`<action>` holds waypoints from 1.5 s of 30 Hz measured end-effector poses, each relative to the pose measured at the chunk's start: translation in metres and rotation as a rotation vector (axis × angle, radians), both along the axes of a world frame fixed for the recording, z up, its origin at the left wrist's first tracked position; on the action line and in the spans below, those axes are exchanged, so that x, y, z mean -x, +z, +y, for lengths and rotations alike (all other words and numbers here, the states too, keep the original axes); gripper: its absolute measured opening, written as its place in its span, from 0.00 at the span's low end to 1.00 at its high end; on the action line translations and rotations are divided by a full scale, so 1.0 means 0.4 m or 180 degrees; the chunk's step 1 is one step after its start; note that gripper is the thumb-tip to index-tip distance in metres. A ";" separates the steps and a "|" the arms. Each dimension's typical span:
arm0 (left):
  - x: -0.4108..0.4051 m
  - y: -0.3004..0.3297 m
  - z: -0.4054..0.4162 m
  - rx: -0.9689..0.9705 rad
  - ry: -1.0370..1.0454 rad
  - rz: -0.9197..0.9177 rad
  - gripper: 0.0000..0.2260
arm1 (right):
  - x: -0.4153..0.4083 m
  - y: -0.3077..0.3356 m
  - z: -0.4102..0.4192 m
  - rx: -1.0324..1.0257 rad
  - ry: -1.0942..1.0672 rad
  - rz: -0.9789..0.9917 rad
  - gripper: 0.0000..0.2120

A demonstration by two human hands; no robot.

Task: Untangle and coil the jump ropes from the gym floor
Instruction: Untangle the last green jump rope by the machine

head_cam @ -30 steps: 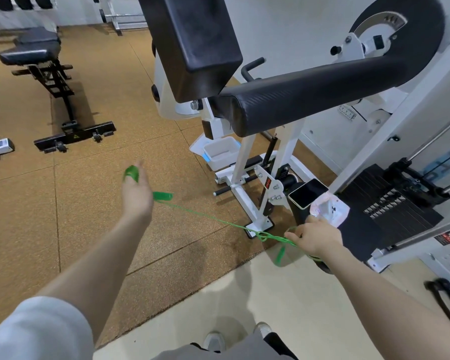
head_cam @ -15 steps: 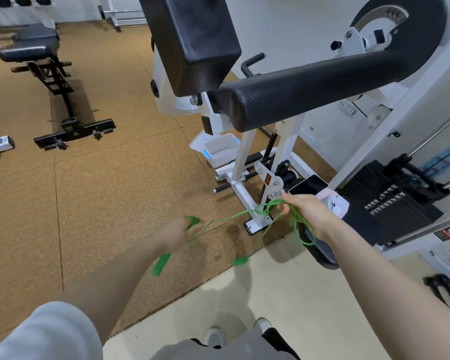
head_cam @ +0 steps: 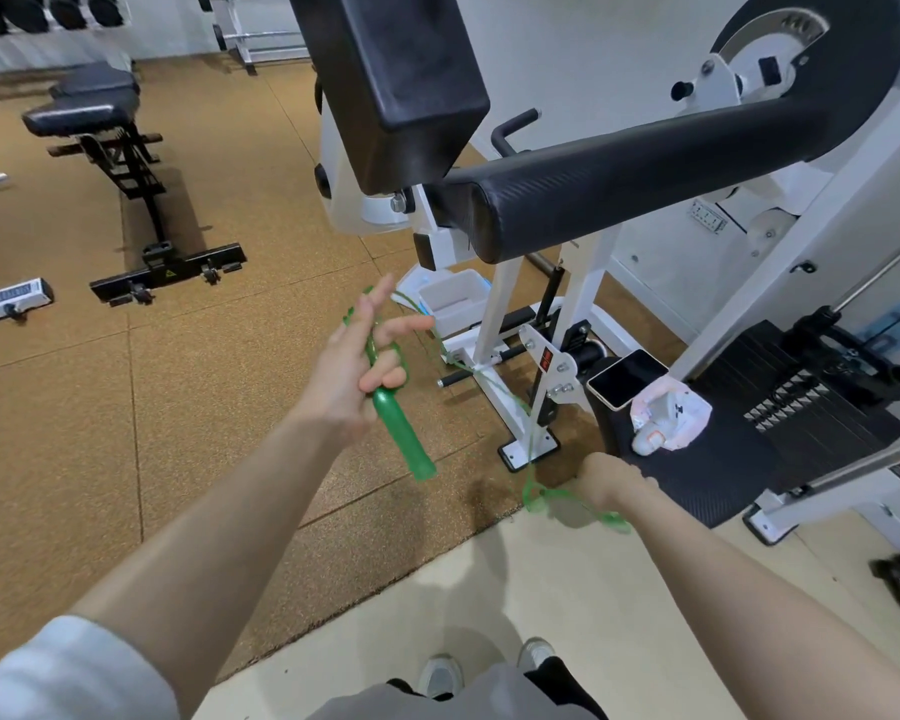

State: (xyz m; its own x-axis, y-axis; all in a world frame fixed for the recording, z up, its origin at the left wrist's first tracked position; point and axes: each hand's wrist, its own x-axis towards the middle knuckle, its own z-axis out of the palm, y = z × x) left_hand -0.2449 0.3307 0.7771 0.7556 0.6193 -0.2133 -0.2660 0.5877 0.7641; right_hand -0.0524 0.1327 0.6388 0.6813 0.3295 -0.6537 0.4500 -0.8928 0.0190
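A green jump rope runs between my two hands. My left hand (head_cam: 357, 363) is raised at mid-frame, its thumb and lower fingers pinching a green handle (head_cam: 400, 426) that points down to the right, while its upper fingers are spread. The thin green cord (head_cam: 481, 374) loops over those fingers and slants down to my right hand (head_cam: 606, 478). That hand is low beside the machine's foot and grips a bunch of cord loops (head_cam: 546, 498) that hang blurred below it. A second handle is not clearly visible.
A white exercise machine with black padded arms (head_cam: 640, 192) stands straight ahead, its foot (head_cam: 528, 449) near my right hand. A phone (head_cam: 627, 376) and a white packet (head_cam: 668, 415) lie on its black footplate. A white tub (head_cam: 455, 301) sits under the machine. A black bench (head_cam: 120, 163) stands far left.
My left hand rose and turned, spreading its upper fingers with the cord over them. My right hand dropped from beside the machine's post to near the floor, drawing the cord down.
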 end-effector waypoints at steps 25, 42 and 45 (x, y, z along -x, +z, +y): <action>0.031 -0.042 -0.018 -0.1716 -0.1410 0.1575 0.20 | 0.197 0.427 0.155 -0.3192 0.2644 0.0666 0.06; 0.022 0.016 -0.026 -0.0140 -0.0787 0.0119 0.23 | 0.215 0.309 0.104 -0.1928 0.1238 0.2567 0.15; 0.015 -0.015 -0.027 -0.0808 -0.0651 0.0747 0.22 | 0.202 0.370 0.092 -0.1626 0.1509 0.2605 0.17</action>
State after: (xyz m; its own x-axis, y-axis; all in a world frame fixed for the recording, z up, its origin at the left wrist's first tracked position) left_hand -0.2508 0.3199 0.7710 0.8176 0.5165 -0.2545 0.0360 0.3953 0.9178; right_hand -0.1332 0.1696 0.7869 -0.1701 0.8085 -0.5634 0.4591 -0.4408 -0.7713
